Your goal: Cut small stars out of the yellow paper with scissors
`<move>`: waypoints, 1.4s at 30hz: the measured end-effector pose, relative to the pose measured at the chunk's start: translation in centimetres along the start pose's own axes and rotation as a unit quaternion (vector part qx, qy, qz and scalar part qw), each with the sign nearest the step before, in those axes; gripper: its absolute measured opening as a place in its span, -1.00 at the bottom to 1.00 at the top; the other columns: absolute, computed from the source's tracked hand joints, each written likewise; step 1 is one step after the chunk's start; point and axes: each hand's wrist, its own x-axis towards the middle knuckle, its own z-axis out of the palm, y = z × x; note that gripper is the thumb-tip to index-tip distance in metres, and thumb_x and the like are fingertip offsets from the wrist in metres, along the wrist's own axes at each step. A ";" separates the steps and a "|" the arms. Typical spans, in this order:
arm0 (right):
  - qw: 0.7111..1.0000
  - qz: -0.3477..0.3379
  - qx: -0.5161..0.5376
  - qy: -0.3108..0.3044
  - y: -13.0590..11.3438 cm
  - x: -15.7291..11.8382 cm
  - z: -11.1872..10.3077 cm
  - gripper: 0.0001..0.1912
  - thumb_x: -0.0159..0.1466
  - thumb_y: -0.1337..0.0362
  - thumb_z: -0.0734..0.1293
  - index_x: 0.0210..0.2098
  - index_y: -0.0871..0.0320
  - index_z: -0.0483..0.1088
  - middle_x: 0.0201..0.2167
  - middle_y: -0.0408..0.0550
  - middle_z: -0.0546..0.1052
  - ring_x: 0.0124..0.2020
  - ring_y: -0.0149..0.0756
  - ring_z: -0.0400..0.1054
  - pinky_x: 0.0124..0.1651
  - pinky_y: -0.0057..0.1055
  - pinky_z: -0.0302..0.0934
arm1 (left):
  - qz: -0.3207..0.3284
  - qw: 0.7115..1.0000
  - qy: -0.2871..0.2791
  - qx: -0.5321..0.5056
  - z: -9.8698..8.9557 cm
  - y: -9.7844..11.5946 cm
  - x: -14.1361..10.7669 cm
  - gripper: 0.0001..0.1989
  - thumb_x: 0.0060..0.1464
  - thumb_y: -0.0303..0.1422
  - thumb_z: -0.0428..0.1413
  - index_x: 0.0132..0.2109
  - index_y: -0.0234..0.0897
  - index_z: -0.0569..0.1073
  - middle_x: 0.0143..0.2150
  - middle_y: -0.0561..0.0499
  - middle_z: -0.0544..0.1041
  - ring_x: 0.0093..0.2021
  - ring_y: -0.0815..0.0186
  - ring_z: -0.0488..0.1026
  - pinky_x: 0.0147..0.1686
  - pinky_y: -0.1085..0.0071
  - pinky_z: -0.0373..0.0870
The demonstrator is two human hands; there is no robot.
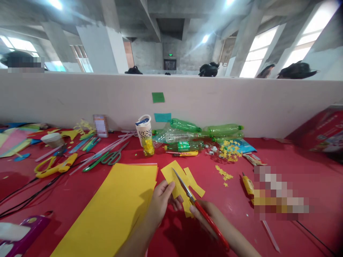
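Note:
My left hand point(163, 196) pinches a piece of yellow paper point(170, 170) between thumb and fingers, just above the red tabletop. Red-handled scissors point(205, 214) are in my right hand point(211, 217), their blades pointing up and left across the paper. Whether the blades are parted is hard to make out. Beside the held piece, a cut yellow strip point(194, 182) lies on the table, and another yellow scrap shows under the scissors. To the left of my left hand lies a large stack of yellow sheets point(115, 203).
Small yellow stars point(229, 151) sit in a pile at right. Green plastic bottles point(184, 125), a white cup point(144, 130) and a yellow utility knife point(189, 154) line the back. Grey scissors point(114, 157) and a yellow glue gun point(57, 166) with cords lie left. A low partition point(120, 100) stands behind.

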 end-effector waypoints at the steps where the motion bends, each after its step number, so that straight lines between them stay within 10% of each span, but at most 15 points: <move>1: 1.000 0.007 0.010 0.001 -0.1 0.0 0.0 -0.54 0.18 -0.13 0.22 -0.52 0.17 0.24 -0.62 -0.23 0.18 -0.58 -0.44 0.08 -0.56 -0.54 -0.04 | 0.001 1.000 0.000 0.000 0.0 -0.1 0.0 -0.73 0.09 -0.12 0.04 -0.33 -0.25 0.28 -0.60 0.10 0.48 -0.68 0.34 0.41 -0.66 0.48 0.28; 42: 0.986 0.134 0.090 0.047 0.1 1.1 -0.6 -0.53 0.15 -0.16 0.23 -0.56 0.12 0.18 -0.88 -0.34 0.13 -0.88 -0.49 0.06 -0.83 -0.60 -0.02 | -0.089 0.995 -0.023 0.037 0.7 -1.4 0.0 -0.78 0.04 -0.21 0.03 -0.39 -0.30 0.34 -0.73 0.12 0.37 -0.79 0.47 0.22 -0.79 0.59 0.02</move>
